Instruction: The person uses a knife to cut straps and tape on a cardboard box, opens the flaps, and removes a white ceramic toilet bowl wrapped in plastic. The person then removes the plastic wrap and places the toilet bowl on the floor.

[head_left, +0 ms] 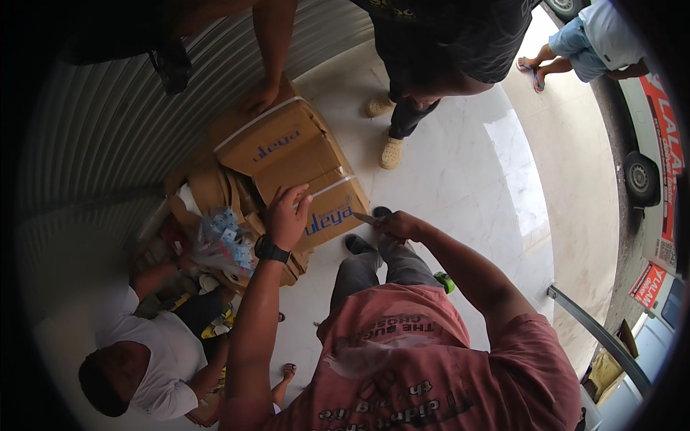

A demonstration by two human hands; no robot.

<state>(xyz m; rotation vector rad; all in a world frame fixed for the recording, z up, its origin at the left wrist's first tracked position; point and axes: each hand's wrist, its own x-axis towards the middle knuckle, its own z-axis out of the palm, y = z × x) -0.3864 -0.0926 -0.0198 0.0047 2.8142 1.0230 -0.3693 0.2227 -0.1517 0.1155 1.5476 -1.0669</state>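
A large brown cardboard box [287, 172] with blue print and white plastic straps lies atop a pile of cardboard in front of me. My left hand [289, 215], with a black watch at the wrist, is over its near side, beside a white strap [332, 185]. Its fingers are apart and hold nothing; whether they touch the cardboard, I cannot tell. In my right hand [397, 227] is a knife [364, 217], its blade pointing left toward the near right corner of the box. A co-worker's hand [260, 97] rests on the far end.
At left, a person in a white shirt [162, 345] crouches by a clear plastic bag [224, 237] of blue-and-white items. Another person in beige clogs [390, 153] stands beyond the box. A ribbed metal shutter [108, 129] curves along the left, and vehicles stand outside at right.
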